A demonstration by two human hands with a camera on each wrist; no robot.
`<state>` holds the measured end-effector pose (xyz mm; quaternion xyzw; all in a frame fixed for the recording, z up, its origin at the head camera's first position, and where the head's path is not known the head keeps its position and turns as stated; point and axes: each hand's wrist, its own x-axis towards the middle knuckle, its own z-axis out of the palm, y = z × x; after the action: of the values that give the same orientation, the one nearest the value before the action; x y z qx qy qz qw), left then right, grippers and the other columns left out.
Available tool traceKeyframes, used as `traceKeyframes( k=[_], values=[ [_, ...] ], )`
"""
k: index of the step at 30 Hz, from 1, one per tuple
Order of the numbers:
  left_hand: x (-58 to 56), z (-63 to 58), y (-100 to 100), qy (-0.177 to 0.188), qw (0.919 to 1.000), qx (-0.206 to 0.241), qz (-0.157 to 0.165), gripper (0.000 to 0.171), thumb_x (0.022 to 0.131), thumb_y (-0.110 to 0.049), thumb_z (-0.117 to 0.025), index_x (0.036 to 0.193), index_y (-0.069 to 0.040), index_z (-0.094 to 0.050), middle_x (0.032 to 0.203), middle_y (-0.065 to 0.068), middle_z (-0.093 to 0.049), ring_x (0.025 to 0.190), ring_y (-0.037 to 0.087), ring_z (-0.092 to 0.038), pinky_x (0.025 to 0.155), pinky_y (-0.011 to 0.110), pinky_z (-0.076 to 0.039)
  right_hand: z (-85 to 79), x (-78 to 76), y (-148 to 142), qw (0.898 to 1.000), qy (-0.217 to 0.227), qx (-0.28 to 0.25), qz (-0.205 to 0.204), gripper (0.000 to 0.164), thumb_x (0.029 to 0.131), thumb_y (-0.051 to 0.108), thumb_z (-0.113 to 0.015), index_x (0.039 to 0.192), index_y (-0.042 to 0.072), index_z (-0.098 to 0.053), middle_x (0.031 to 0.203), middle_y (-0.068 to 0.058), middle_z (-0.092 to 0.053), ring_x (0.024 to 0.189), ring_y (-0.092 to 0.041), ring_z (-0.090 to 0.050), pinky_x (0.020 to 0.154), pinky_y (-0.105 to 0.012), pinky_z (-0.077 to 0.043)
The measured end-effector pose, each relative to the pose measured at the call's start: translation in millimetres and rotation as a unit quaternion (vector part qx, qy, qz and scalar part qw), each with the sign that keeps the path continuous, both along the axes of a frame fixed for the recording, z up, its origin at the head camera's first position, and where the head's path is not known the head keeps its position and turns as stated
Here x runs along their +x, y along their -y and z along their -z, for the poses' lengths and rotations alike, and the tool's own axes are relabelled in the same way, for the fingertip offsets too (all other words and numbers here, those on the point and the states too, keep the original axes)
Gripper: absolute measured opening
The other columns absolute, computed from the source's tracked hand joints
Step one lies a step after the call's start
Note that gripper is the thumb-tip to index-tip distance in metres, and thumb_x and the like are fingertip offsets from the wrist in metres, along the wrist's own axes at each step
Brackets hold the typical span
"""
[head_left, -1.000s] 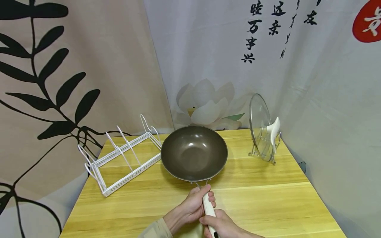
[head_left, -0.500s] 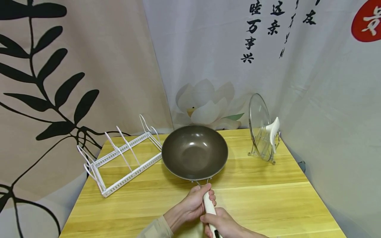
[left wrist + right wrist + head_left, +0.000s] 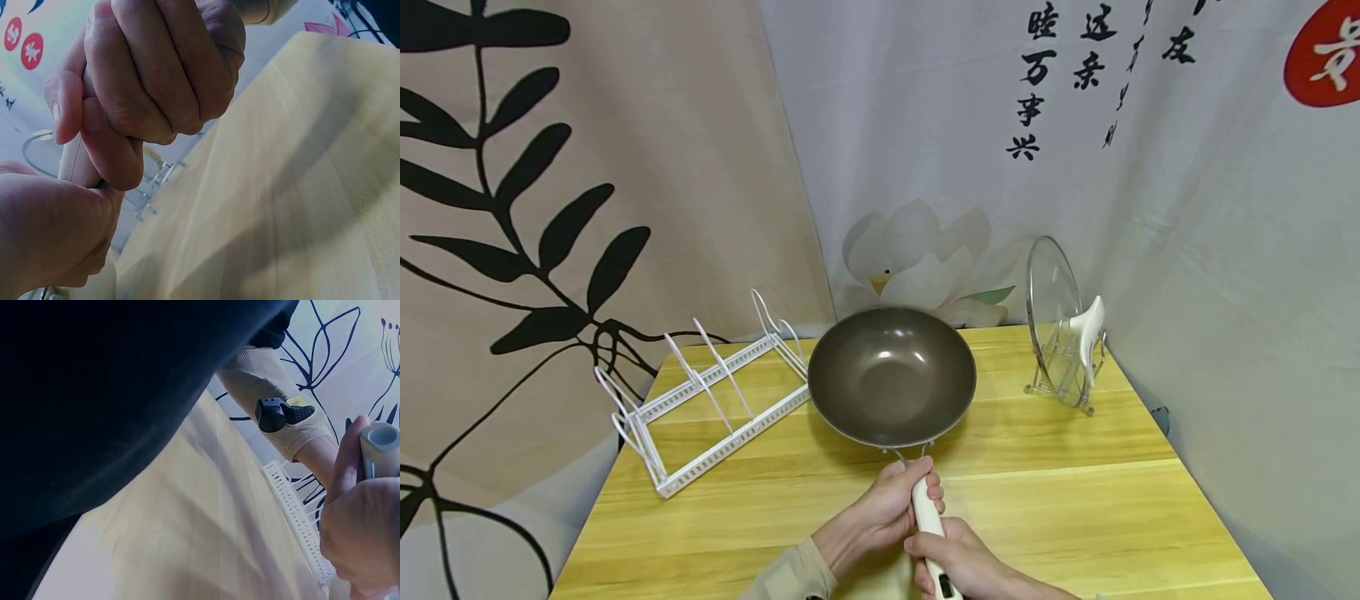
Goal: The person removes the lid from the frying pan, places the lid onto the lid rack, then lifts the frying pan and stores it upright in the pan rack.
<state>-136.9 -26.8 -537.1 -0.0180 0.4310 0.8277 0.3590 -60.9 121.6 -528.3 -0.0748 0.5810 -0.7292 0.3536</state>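
Observation:
A brown wok (image 3: 891,379) with a cream handle (image 3: 927,512) is in the middle of the head view, its inside tilted toward me. My left hand (image 3: 889,504) grips the handle near the pan. Lower down, my right hand (image 3: 961,557) holds it near its end. The right wrist view shows the handle's hollow end (image 3: 382,437) poking out of the right hand (image 3: 362,531). In the left wrist view both hands wrap the handle above the wooden table, and the wok's bowl is out of sight.
A white wire rack (image 3: 730,433) lies at the left of the table (image 3: 1075,517), beside the wok's left rim. At the back right, a glass lid (image 3: 1052,325) with a white knob (image 3: 1088,333) stands upright in a small metal stand (image 3: 1090,408). Printed curtains hang behind.
The wok has risen slightly in the head view, with both hands keeping their grips on the handle. The rack and lid stay where they were.

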Motion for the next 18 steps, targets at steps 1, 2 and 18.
traceKeyframes(
  k=[1,2,18],
  values=[
    [-0.7,-0.4,0,-0.001,1.0,0.0,-0.001,0.016,0.111,-0.023,-0.045,0.103,-0.01,-0.043,0.081,-0.007,-0.052,0.07,0.004,-0.053,0.069,0.017,-0.055,-0.2,-0.4,0,1.0,0.001,-0.003,0.0,0.02,0.1,0.019,-0.058,0.082,0.009,-0.057,0.055,0.013,-0.058,0.049,-0.003,-0.059,0.047,-0.017,-0.048],
    [-1.3,-1.0,0,-0.003,1.0,0.0,-0.001,0.016,0.111,-0.023,-0.046,0.103,-0.01,-0.043,0.081,-0.007,-0.052,0.07,0.004,-0.052,0.069,0.017,-0.054,-0.4,-0.9,0,1.0,0.002,-0.006,0.001,0.019,0.1,0.019,-0.058,0.083,0.009,-0.057,0.055,0.013,-0.058,0.049,-0.004,-0.059,0.047,-0.017,-0.049],
    [-8.3,-11.0,-2,-0.023,0.9997,-0.01,0.004,0.017,0.112,-0.021,-0.04,0.098,-0.011,-0.043,0.08,-0.007,-0.05,0.07,0.004,-0.052,0.068,0.017,-0.054,-0.8,-7.5,0,1.0,-0.007,-0.025,-0.006,0.016,0.101,0.017,-0.054,0.09,0.005,-0.053,0.055,0.012,-0.059,0.046,-0.005,-0.061,0.045,-0.02,-0.05]
  ],
)
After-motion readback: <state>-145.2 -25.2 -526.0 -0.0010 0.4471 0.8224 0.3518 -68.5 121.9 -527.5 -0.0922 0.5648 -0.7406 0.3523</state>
